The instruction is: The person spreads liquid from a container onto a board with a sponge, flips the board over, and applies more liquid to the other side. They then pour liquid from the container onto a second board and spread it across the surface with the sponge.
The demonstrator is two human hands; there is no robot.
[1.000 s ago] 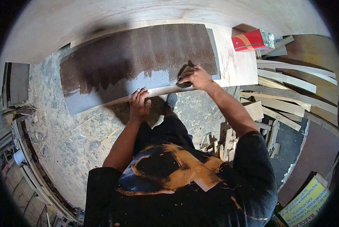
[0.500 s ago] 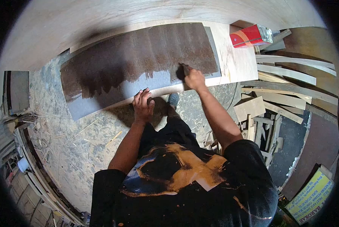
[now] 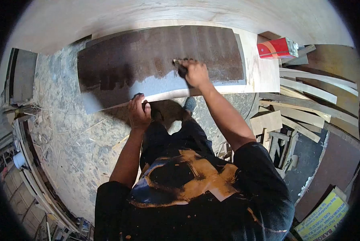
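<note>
On the plywood bench (image 3: 260,76), the right hand (image 3: 194,72) clenches a brush (image 3: 179,64), spreading dark stain over the gray sheet (image 3: 160,84); the left hand (image 3: 139,110) grips its near edge. Remaining bare strip likely needs coating.

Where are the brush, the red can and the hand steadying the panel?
brush (image 3: 179,64), head view, on its dark tip beside the fingers.
red can (image 3: 275,49), head view, on its red side.
left hand (image 3: 138,112), head view, on its back, at the panel's near edge.
</note>
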